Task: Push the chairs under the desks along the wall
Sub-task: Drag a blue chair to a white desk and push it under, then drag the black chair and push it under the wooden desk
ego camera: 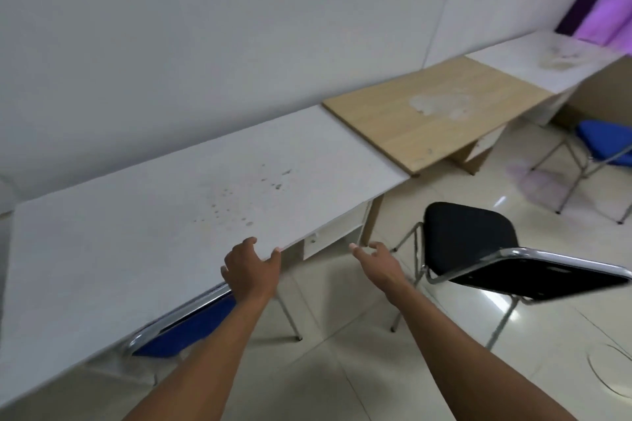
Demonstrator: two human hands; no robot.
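left hand (251,270) is hovering spread and empty over the tucked blue chrome-framed chair (186,325); right hand (378,263) is reaching, fingers loose, holding nothing. black padded chair (468,243) is standing clear of the white desk (143,215), probably light; take its chrome backrest rail.

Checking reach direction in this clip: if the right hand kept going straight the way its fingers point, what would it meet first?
Probably the white desk: the right hand, open and empty, points toward the desk's underside panel and tan leg, not the black chair. Depth is unclear.
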